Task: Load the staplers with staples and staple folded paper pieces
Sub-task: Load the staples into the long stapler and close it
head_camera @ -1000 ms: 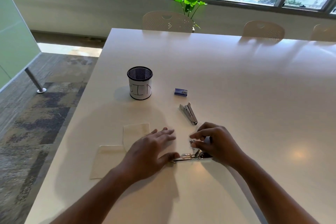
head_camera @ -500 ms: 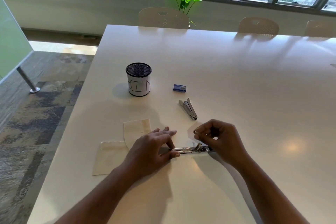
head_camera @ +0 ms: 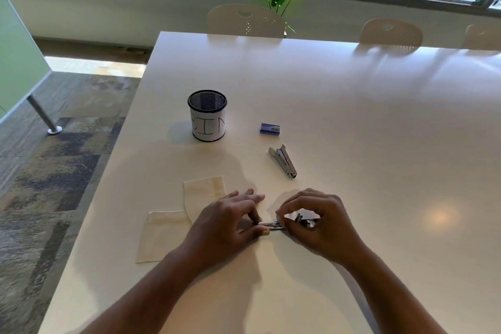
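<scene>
I read "BIN" on the mesh cup (head_camera: 207,116). My left hand (head_camera: 227,221) and right hand (head_camera: 317,221) pinch the opened stapler (head_camera: 271,225), lying left-right; the spare stapler (head_camera: 283,161) points toward me.

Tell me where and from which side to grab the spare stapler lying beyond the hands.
Grip the spare stapler across its long metal body, near the middle, coming from above with thumb and fingers on its two long sides. It lies flat and alone on the table, angled away from the person, so both sides look free.
</scene>
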`<state>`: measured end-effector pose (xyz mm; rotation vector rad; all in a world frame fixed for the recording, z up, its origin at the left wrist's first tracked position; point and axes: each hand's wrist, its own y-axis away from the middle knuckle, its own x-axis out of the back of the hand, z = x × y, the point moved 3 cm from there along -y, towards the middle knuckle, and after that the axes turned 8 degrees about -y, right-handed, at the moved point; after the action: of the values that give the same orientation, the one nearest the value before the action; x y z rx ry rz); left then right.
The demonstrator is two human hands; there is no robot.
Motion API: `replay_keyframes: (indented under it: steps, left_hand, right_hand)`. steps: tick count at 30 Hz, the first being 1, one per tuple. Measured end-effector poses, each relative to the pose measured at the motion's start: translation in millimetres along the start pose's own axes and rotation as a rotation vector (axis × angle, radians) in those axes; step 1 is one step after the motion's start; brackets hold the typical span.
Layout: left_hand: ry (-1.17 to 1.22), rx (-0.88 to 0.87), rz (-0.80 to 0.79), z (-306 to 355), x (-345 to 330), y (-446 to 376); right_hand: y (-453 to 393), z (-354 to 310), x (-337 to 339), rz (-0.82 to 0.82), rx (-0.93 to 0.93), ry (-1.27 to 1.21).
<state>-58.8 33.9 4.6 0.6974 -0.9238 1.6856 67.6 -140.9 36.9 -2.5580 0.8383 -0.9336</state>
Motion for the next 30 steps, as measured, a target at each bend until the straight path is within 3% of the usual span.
replay_keyframes:
  steps: [30]
  left_hand:
    - [-0.018,0.000,0.009,1,1,1]
  right_hand:
    - [11,16,-2,-0.094,-0.014,0.123]
